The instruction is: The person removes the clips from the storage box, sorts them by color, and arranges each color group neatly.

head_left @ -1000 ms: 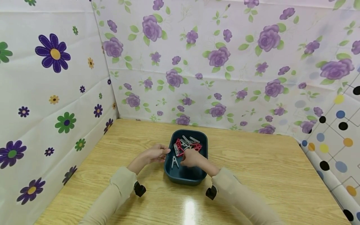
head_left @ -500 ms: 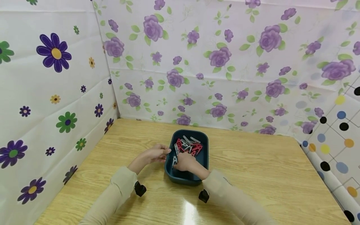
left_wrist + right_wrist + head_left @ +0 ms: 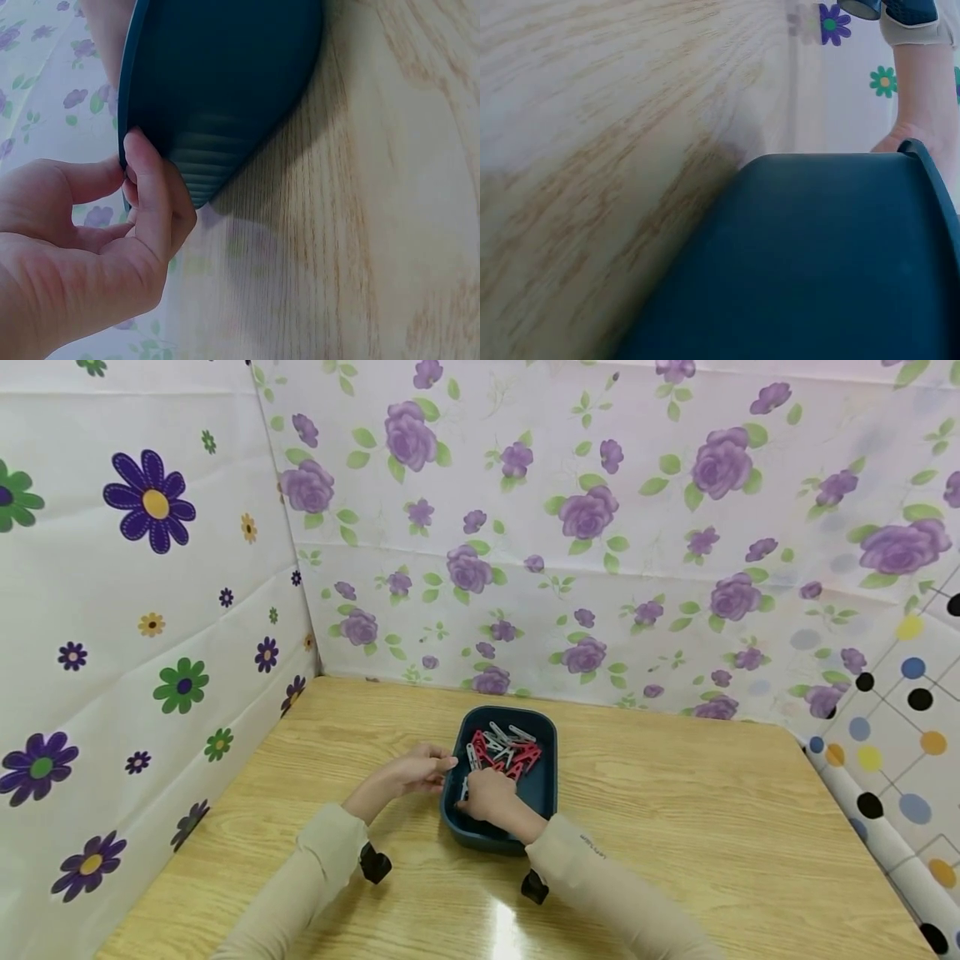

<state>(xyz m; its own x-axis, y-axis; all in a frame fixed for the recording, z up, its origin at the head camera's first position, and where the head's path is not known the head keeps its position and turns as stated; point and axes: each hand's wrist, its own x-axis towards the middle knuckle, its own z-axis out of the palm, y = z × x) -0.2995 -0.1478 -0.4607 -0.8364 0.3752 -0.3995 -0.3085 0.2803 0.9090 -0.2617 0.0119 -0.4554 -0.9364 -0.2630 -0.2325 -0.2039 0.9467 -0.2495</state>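
A dark blue plastic bin (image 3: pixel 545 777) stands on the table with red and grey clothespins inside. My left hand (image 3: pixel 415 770) pinches the bin's left rim between thumb and fingers; the left wrist view shows this hand (image 3: pixel 112 232) close at the wall. Inside the bin, my right hand (image 3: pixel 491 797) has its thumb and fingers around a grey clothespin (image 3: pixel 463 790) by the left wall, mostly covered by the hand. The other clothespins (image 3: pixel 510 747) lie heaped toward the far end. The right wrist view shows the bin's outer wall (image 3: pixel 802 255), not the right hand.
The wooden table (image 3: pixel 675 810) spreads out around the bin. Flower-printed sheets (image 3: pixel 525 527) rise behind it and at the left, and a dotted sheet (image 3: pixel 900 760) hangs at the right. Black wrist cameras (image 3: pixel 375 864) sit beneath both wrists.
My right hand has moved left and toward me inside the bin, from the heap to the lone grey clothespin. My left hand has stayed at the rim.
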